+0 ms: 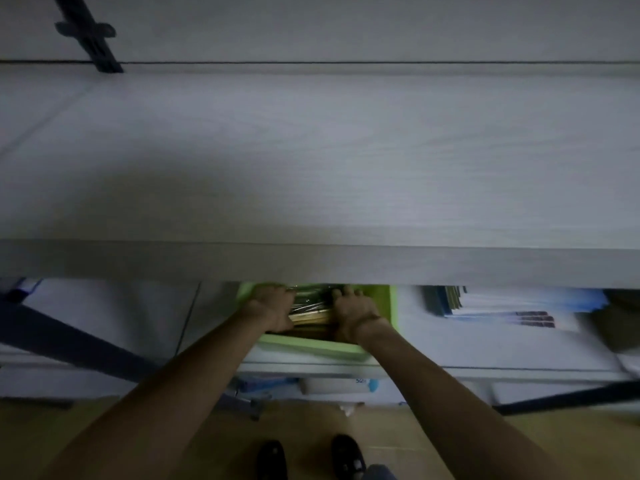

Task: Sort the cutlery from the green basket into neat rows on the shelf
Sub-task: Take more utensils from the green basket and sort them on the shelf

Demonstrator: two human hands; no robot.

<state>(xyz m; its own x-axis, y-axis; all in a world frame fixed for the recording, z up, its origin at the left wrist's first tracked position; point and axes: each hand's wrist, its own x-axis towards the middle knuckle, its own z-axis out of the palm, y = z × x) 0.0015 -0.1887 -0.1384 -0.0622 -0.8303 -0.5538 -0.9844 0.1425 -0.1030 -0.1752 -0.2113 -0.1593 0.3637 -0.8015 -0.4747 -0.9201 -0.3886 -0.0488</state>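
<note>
A green basket (311, 346) stands on the lower shelf, partly hidden under the broad white upper shelf (318, 174). Inside it lies a bundle of cutlery (310, 311): pale wooden sticks and dark pieces with a shiny wrap. My left hand (272, 310) is inside the basket at the bundle's left end, fingers curled around it. My right hand (353, 315) is at the bundle's right end, fingers bent down over it. The fingertips of both hands are hidden by the shelf edge and by the cutlery.
A stack of booklets (502, 308) lies on the lower shelf to the right of the basket. Dark diagonal braces (69, 344) cross the frame at left and right. A black bracket (86, 32) sits at the upper shelf's back left. My shoes (311, 459) stand on the wooden floor.
</note>
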